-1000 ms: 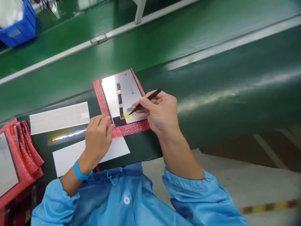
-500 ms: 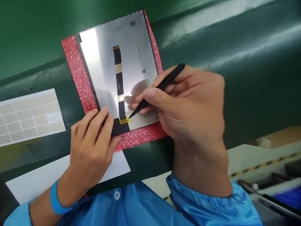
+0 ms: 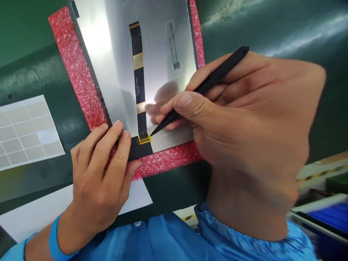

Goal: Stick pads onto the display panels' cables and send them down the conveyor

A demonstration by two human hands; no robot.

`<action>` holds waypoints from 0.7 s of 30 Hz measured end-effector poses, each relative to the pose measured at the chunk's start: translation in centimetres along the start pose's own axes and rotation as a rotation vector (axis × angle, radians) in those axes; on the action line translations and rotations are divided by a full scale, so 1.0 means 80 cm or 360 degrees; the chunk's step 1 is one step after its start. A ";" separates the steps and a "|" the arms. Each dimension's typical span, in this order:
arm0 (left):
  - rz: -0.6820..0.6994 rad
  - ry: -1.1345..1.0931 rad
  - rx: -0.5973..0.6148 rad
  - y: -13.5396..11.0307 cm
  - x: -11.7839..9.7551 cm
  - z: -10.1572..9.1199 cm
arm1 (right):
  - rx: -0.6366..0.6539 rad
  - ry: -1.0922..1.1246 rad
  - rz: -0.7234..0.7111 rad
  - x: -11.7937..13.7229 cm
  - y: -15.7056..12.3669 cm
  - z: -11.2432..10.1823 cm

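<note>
A silvery display panel (image 3: pixel 119 76) lies back side up on a pink bubble-wrap sheet (image 3: pixel 168 159). Down its middle runs a dark flex cable (image 3: pixel 140 87) with gold patches, ending at a yellow-edged connector (image 3: pixel 144 139) over a black strip. My left hand (image 3: pixel 100 177) rests on the panel's near left corner, fingers laid out over the edge and thumb along the front; it grasps nothing. Pinched in my right hand (image 3: pixel 244 108) is a black pointed spudger (image 3: pixel 206 85). Its tip is right beside the connector; whether they touch I cannot tell.
At the left, a white sheet of grey rectangular stickers (image 3: pixel 27 134) lies on the green mat (image 3: pixel 258 29). A plain white paper (image 3: pixel 136 199) sits partly under my left forearm. Beyond the table's edge at lower right are striped floor tape (image 3: pixel 323 174) and a blue-topped item (image 3: pixel 331 217).
The view has come closer, so the panel and hands look larger. The spudger tip stays beside the connector, and my left hand keeps its place on the corner.
</note>
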State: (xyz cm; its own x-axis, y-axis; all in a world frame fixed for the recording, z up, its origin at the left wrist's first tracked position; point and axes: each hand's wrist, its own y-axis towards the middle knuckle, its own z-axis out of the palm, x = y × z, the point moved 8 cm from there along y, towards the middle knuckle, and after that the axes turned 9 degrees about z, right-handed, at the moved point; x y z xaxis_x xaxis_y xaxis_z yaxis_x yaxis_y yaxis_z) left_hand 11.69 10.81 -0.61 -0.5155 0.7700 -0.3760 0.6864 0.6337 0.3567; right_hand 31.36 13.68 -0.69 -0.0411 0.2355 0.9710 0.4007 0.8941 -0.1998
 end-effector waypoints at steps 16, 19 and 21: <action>0.0056 0.0006 -0.0072 0.003 -0.003 -0.003 | 0.0001 0.0032 -0.0021 -0.002 0.002 0.001; 0.0056 0.0012 -0.0071 0.003 -0.003 -0.003 | -0.0015 0.0006 -0.0014 -0.003 0.003 0.000; 0.0052 0.0013 -0.0071 0.003 -0.003 -0.004 | -0.0013 0.0003 -0.0013 -0.004 0.003 0.001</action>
State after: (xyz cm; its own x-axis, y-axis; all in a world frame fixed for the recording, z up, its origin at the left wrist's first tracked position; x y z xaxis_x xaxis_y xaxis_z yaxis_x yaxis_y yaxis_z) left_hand 11.85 10.82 -0.17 -0.4975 0.7906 -0.3569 0.6794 0.6110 0.4063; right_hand 31.42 13.83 -1.03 -0.0425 0.2273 0.9729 0.4076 0.8930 -0.1908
